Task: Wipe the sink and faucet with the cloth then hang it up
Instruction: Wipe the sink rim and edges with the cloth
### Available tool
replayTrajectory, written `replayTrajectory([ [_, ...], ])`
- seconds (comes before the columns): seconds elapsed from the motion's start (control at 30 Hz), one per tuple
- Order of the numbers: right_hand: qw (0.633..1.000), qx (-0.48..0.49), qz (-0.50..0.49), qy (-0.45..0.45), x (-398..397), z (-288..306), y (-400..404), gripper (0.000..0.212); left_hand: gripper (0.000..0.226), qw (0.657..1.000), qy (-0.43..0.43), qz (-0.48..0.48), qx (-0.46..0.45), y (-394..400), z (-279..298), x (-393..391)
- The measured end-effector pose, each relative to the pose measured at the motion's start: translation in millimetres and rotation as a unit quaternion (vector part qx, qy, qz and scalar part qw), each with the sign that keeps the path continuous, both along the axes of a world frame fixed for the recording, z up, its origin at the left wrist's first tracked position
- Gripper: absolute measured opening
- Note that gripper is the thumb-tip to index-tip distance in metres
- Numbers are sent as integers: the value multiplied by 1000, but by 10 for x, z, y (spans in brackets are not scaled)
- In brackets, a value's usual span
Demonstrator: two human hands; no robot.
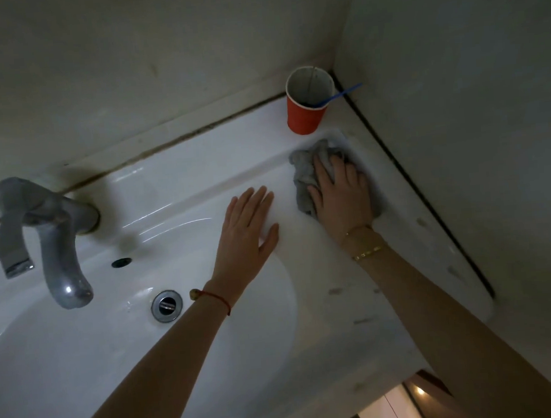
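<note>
A white ceramic sink (181,182) fills the view, with a metal drain (166,305) in its bowl. The dull grey faucet (59,253) stands at the left, its lever handle (11,224) hanging down beside the spout. A crumpled grey cloth (307,170) lies on the sink's right ledge, near the back corner. My right hand (340,197) presses flat on top of the cloth, covering most of it. My left hand (246,227) rests flat on the bare ledge beside it, fingers spread, holding nothing.
A red paper cup (306,108) with a blue stick (341,94) in it stands at the back right corner, just behind the cloth. Walls close in behind and to the right. Dirty marks (335,291) dot the right ledge. The sink's front edge drops off at lower right.
</note>
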State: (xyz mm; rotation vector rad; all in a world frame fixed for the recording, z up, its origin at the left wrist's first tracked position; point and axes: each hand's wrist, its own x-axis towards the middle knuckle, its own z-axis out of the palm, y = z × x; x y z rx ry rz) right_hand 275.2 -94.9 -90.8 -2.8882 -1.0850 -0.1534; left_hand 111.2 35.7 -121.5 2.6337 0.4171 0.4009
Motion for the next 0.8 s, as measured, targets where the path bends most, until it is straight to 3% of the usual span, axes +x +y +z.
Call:
replayTrajectory([
  [0.23, 995, 4, 104, -5, -385, -21, -625, 59, 52, 1000, -25, -5, -2, 12, -18, -2],
  [0.43, 999, -7, -29, -11, -52, -90, 66, 56, 52, 1000, -15, -3, 3, 7, -12, -9],
  [0.57, 996, 46, 78, -13, -357, -125, -294, 48, 53, 1000, -12, -6, -2, 10, -12, -11],
  [0.67, 990, 44, 131, -21, -439, -77, -692, 63, 53, 1000, -10, -5, -2, 8, -16, -8],
  [0.8, 989, 80, 67, -107, -106, 214, -725, 48, 52, 1000, -8, 3, 7, -18, 12, 10],
])
